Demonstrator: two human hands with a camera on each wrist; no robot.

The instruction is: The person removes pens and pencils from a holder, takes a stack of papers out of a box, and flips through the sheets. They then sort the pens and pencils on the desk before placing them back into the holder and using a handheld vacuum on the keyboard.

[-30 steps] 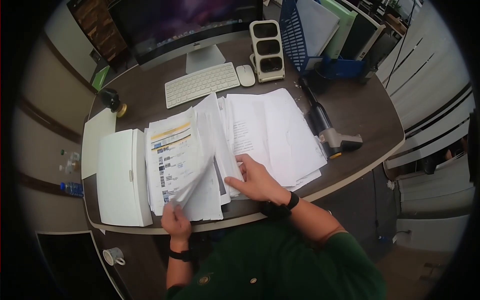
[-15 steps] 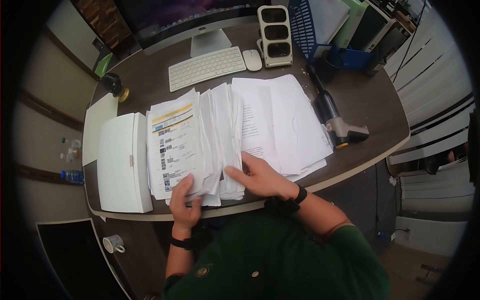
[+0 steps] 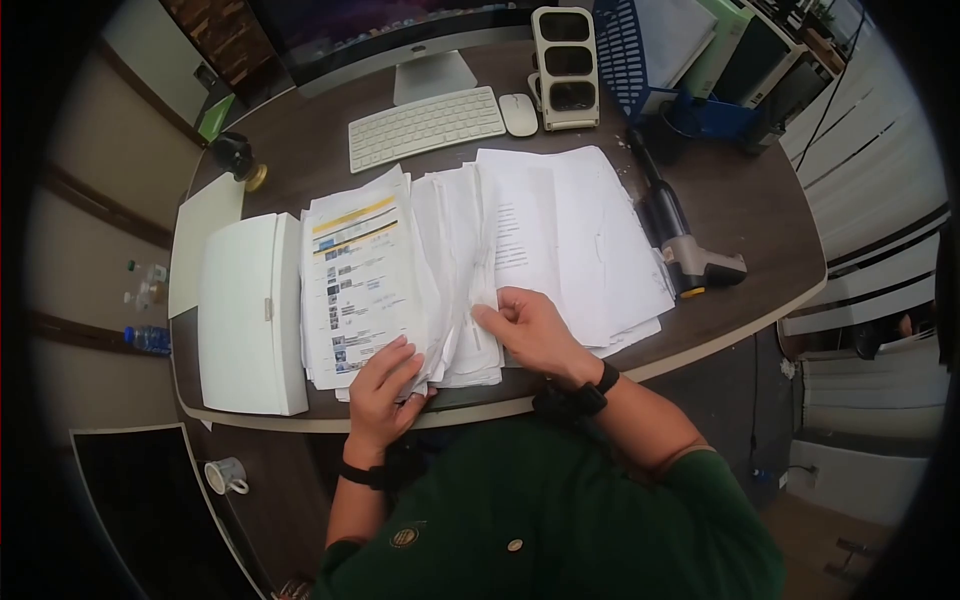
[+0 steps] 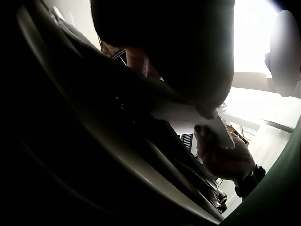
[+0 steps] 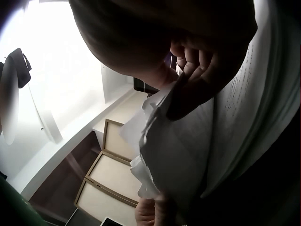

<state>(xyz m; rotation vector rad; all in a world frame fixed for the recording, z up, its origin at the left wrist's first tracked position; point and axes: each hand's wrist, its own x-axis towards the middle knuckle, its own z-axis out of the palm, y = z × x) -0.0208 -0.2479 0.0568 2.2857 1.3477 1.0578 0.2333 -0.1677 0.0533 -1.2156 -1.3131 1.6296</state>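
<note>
Right hand (image 3: 538,335) pinches loose sheets (image 3: 482,250), left hand (image 3: 384,392) holds printed papers (image 3: 358,275) by lower edge, grip's underside hidden, left wrist view mostly dark

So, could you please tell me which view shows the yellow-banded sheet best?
The head view: there the yellow-banded sheet lies face up, its bands and print showing. Both wrist views show dim papers but no yellow bands, so I cannot pick it out there.
</note>
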